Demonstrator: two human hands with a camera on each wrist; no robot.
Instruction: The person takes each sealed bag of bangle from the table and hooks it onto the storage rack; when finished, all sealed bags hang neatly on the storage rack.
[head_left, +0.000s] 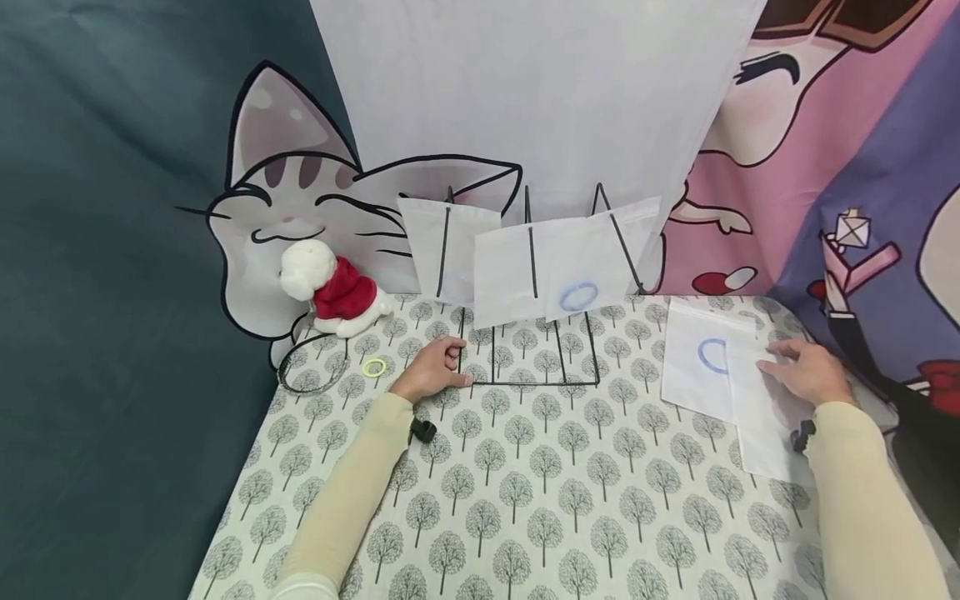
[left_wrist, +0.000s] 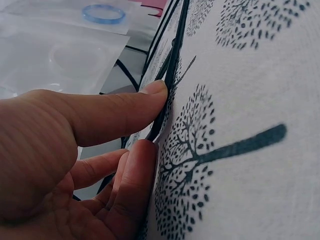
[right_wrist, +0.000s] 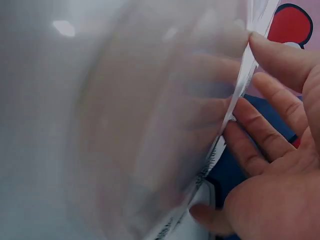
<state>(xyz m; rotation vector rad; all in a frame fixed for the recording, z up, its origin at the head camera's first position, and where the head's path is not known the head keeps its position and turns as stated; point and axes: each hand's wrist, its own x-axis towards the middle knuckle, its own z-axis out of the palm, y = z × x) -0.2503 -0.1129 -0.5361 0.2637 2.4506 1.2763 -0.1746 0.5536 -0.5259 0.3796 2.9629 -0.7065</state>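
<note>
Black wire rack is standing mid-table, toward the far edge, its base lying flat and its prongs rising behind.

Three translucent bags are hanging on it: one at 11 o'clock, one at the centre, one at 1 o'clock. A blue ring is showing in the 1 o'clock bag.

Left hand is holding the rack's near corner, at 7 o'clock; thumb and curled fingers are pinching the wire between them.

Right hand is working well apart from the rack, past 3 o'clock. Its thumb and forefinger seem to be pinching the edge of a loose bag; close-up blurred, so grip uncertain, the bag's contents too. Other fingers are spreading slightly.

A second loose bag is lying just beside it, toward the rack, a blue arc showing inside.

At 9 o'clock a yellow ring is lying near the left hand, a black hoop farther out. At 10 o'clock a white plush toy in red is sitting before a cat-printed backdrop. A tree-patterned cloth is covering the table.
</note>
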